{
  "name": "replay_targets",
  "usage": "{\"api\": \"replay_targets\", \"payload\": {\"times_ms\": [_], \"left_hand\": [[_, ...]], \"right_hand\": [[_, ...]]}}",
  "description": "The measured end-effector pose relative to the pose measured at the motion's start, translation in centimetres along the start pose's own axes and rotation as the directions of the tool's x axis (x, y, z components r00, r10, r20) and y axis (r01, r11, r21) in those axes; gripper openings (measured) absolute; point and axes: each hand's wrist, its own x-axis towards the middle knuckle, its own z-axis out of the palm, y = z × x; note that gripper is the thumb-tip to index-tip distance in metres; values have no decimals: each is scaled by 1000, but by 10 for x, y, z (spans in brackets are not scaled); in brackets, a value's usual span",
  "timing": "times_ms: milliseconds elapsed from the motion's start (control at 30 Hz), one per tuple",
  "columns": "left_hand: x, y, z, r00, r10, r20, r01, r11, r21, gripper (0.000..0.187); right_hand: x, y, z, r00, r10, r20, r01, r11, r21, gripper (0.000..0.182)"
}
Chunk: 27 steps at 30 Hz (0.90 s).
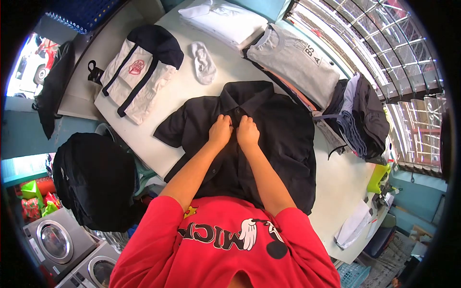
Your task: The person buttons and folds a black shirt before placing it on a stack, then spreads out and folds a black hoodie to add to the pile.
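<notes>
A black short-sleeved collared shirt [283, 139] lies spread on the white table [336, 192], its collar pointing away from me. Both my hands are at its front, just below the collar. My left hand [221, 130] pinches the left edge of the button placket, and my right hand [248, 131] pinches the cloth right beside it. The fingers of both are closed, with a small gap between the hands. One button shows just above them. The lower part of the shirt reaches toward my body, partly hidden under my forearms.
A canvas bag [139, 72] and rolled white socks [203, 63] lie beyond the shirt at the left. Folded white clothes [223, 21], a grey T-shirt [297, 62] and a dark clothes pile [362, 117] line the far and right sides. A black backpack [96, 180] stands at the left.
</notes>
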Motion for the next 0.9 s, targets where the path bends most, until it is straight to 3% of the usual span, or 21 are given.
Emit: {"api": "replay_targets", "payload": {"times_ms": [67, 133, 167, 200, 267, 300, 367, 400, 467, 667, 900], "left_hand": [[2, -1, 1, 999, 21, 31, -21, 1000, 16, 13], [6, 0, 2, 999, -16, 42, 16, 1000, 6, 12], [7, -1, 3, 997, -51, 53, 51, 999, -1, 10], [8, -2, 4, 997, -50, 52, 50, 999, -1, 10], [10, -6, 6, 997, -61, 46, 65, 993, -96, 10], [11, -8, 7, 997, -63, 44, 67, 993, -95, 10], [12, -12, 8, 978, -121, 171, 177, 915, -363, 11], [11, -11, 7, 977, -123, 172, 179, 915, -362, 11], [10, -8, 5, 958, -178, 226, 275, 796, -540, 11], [7, -7, -3, 943, -194, 269, 315, 778, -544, 8], [6, -5, -6, 931, -191, 310, 347, 724, -597, 9]], "right_hand": [[-3, 7, -3, 999, 3, -33, -1, 999, 55, 24], [2, 15, -7, 988, 132, 82, -150, 942, 300, 20], [6, 19, -7, 987, 100, 122, -145, 882, 448, 14], [9, 23, -6, 988, 100, 120, -144, 882, 448, 14], [12, 27, -8, 813, 161, 559, -555, 503, 663, 11], [12, 27, -10, 813, 158, 560, -554, 503, 663, 11], [11, 26, -11, 730, 87, 678, -672, 273, 688, 9], [11, 27, -10, 728, 85, 680, -674, 273, 687, 9], [11, 27, -9, 685, 66, 725, -723, 178, 667, 7], [9, 29, -10, 666, 43, 745, -746, 26, 666, 7], [6, 32, -7, 670, 16, 743, -742, 54, 668, 6]]}}
